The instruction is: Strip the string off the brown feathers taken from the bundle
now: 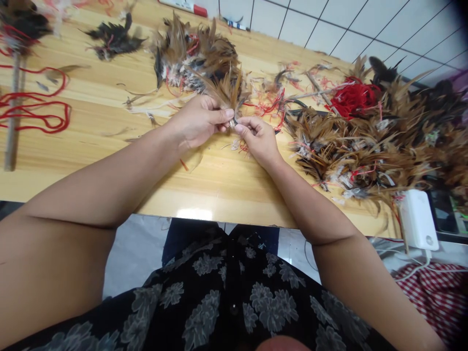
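My left hand is closed in a pinch on the quill end of a small bunch of brown feathers that fans up and away from me. My right hand meets it from the right, its fingertips pinched on the same quill end at the bunch's base. Both hands hover just above the wooden table, near its middle. Bits of red thread and white fluff lie under the right hand.
A heap of brown and black feathers lies behind the hands, a larger heap with red yarn to the right. Red cord and a stick lie far left. A white charger sits at the right edge.
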{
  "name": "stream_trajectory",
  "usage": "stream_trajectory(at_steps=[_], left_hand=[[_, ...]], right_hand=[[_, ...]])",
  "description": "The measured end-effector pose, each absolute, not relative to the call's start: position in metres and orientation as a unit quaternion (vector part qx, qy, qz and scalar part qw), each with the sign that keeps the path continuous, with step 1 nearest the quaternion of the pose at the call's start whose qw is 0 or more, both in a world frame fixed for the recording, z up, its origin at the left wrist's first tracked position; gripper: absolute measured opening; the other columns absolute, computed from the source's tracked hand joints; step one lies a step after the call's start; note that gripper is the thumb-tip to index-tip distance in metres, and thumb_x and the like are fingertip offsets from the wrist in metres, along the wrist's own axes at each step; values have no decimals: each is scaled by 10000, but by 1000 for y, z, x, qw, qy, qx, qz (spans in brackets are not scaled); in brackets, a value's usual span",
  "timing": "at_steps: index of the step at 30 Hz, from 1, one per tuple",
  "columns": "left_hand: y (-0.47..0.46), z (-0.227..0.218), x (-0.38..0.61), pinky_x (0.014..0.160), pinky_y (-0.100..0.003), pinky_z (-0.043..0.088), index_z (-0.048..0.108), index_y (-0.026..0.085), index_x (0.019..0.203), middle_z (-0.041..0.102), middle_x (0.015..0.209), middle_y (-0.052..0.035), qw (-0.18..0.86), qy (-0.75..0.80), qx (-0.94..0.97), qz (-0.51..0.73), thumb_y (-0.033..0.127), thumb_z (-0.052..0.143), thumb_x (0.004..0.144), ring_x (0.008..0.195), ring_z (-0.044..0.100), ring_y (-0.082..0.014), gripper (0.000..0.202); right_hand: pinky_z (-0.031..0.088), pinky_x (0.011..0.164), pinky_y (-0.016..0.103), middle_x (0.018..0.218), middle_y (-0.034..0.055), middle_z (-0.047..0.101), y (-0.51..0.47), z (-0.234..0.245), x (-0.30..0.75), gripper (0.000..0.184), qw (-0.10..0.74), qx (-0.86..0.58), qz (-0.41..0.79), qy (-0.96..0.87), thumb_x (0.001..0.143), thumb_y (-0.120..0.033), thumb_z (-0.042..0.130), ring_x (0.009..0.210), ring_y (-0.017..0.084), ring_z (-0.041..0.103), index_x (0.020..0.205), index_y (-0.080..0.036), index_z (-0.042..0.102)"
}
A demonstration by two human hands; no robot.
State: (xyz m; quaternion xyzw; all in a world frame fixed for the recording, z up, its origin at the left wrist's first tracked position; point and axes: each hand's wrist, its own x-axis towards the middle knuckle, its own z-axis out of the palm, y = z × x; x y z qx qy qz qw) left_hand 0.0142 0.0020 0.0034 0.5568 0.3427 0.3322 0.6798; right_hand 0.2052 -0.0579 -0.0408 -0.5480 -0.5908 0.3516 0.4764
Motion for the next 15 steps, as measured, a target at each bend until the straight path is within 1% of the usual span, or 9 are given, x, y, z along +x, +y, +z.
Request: stream_trajectory(at_steps=[2,4,7,9,11,13,15], left_hand=[[4,-1,15,730,-305,486,727,204,759,693,718,16,670,335,573,332,181,993,988,679,563,-118,352],[4,-7,17,675,-295,448,726,198,727,676,675,19,659,323,588,339,181,999,972,638,548,-114,367],[3,-13,21,681,-290,453,734,186,733,710,691,15,657,317,591,344,134,1014,938,661,586,-124,351],[1,-15,23,698,-286,464,743,180,745,734,707,8,665,317,585,339,61,974,946,680,604,-125,328],[1,-15,25,692,-283,460,734,178,746,718,687,12,672,314,580,336,19,944,959,661,589,-117,339],[0,-13,25,681,-286,458,708,181,762,703,687,17,675,313,574,341,24,970,948,642,588,-117,357],[-1,-9,26,679,-290,457,674,189,790,704,713,20,666,320,571,358,26,992,927,645,608,-126,383]], right_hand=[[546,928,343,938,16,720,-56,-43,208,568,476,-529,357,-605,957,-777,868,956,184,643,923,-222,752],[521,898,341,864,1,669,-54,-45,211,582,461,-517,354,-629,965,-776,862,913,179,616,866,-221,719],[485,870,345,765,-17,575,-52,-46,213,608,429,-519,333,-659,982,-713,880,850,170,571,731,-227,615],[479,877,350,755,-17,564,-52,-46,214,614,416,-528,321,-667,996,-670,883,844,171,565,697,-230,575],[489,892,353,780,-8,588,-52,-45,214,594,409,-538,318,-665,1009,-652,873,862,178,578,704,-229,587],[502,912,355,814,0,609,-53,-45,214,559,409,-546,319,-657,1021,-636,860,883,183,590,730,-226,617],[503,917,351,829,-3,603,-54,-44,214,501,413,-558,313,-647,1040,-574,847,883,180,587,753,-225,629]])
